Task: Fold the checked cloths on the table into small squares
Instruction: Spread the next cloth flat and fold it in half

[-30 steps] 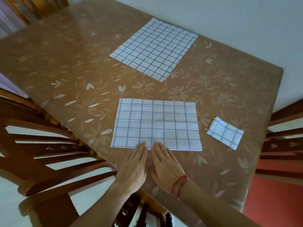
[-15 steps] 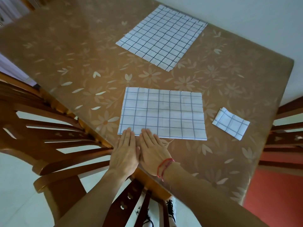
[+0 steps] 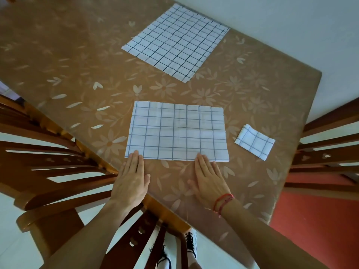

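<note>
The half-folded cloth (image 3: 176, 131) lies flat as a wide rectangle on the table (image 3: 68, 61), straight ahead of the person and just beyond both hands; its near long edge runs roughly level across the view. The left hand (image 3: 131, 181) lies palm down with its fingers straight and together, the fingertips resting on the cloth's near left corner; the right hand (image 3: 209, 181) lies the same way, its fingertips on the near edge to the right of the middle, short of the near right corner. Both hands are flat and hold nothing; the palms rest on the tabletop, well apart from each other; a red string bracelet (image 3: 223, 202) circles the right wrist.

The table's near edge runs diagonally under the left hand's wrist. Flowered tabletop shows as a strip between the cloth's far edge and the unfolded cloth (image 3: 174, 41), which lies spread at the far side with its far corner near the table's edge; more than one layer shows at its near corner, but how many cannot be told. The small folded square (image 3: 254, 141) sits to the right of the half-folded cloth, apart from it, near the right edge of the table.

Counted: three lots of checked cloth, one spread, one half folded and one folded small; two hands; three wooden chairs, the left chair (image 3: 38, 171), the right chair (image 3: 326, 152) and the near chair (image 3: 139, 239) beneath the forearms.
</note>
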Available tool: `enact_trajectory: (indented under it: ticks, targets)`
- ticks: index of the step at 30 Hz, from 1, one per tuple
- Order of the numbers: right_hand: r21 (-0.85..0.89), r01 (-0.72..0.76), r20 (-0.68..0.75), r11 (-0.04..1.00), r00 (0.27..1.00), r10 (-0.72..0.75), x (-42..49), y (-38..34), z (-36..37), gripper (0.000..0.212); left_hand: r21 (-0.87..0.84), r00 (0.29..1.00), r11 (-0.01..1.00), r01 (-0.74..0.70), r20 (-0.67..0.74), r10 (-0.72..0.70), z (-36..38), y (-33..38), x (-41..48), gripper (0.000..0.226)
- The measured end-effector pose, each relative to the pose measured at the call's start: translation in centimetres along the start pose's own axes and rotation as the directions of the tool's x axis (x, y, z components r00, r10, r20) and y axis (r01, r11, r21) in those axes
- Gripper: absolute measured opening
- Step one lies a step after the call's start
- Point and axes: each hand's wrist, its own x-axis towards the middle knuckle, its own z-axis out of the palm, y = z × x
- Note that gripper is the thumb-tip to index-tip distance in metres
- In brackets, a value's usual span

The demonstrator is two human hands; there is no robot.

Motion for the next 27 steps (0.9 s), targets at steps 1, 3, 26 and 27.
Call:
enact_trajectory:
  ticks: [1, 3, 26, 27]
  targets:
    - [0.003, -0.031, 0.003, 1.0, 1.0, 0.031, -0.5, 0.9, 0.1, 0.073, 0.005, 1.0, 1.0, 0.001, 0.001, -0.001, 0.0, 0.0, 0.0, 0.069]
    - [0.031, -0.1, -0.01, 0.995, 0.995, 0.1, -1.5, 2.5, 0.4, 0.077, 0.016, 1.0, 1.0, 0.001, -0.003, -0.001, 0.0, 0.0, 0.1, 0.069]
    - [0.71, -0.465, 0.018, 0.529, 0.763, 0.646, 5.1, 6.2, -5.0, 0.039, -0.038, 0.999, 0.999, 0.028, -0.014, -0.029, 0.0, 0.3, 0.1, 0.067]
    - [0.708, -0.501, 0.06, 0.498, 0.745, 0.665, 5.6, 6.3, -5.4, 0.041, -0.039, 0.999, 0.999, 0.028, -0.017, -0.029, 0.0, 0.3, 0.2, 0.067]
